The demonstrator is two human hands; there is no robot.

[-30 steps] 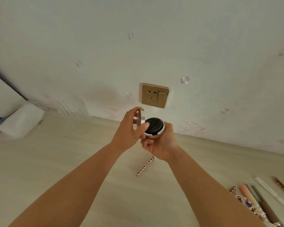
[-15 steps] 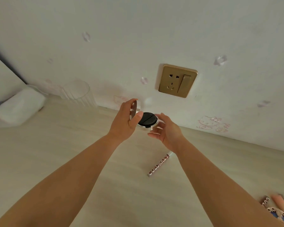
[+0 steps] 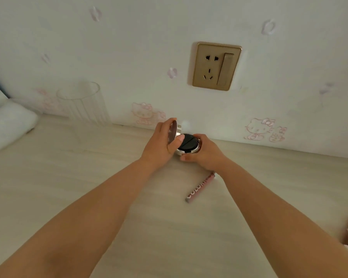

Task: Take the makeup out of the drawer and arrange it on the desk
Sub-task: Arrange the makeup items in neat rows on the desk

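Open compact [image 3: 187, 144] being set by the far wall

Its base is cupped by the right hand [image 3: 206, 155]; the lid is pinched upright by the left hand [image 3: 161, 145], apparently so the mirror is displayed.

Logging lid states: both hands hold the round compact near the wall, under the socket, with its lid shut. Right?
Not quite. The head view shows the compact with its lid up, held by the left hand; the right hand grips the base. The rest stands.
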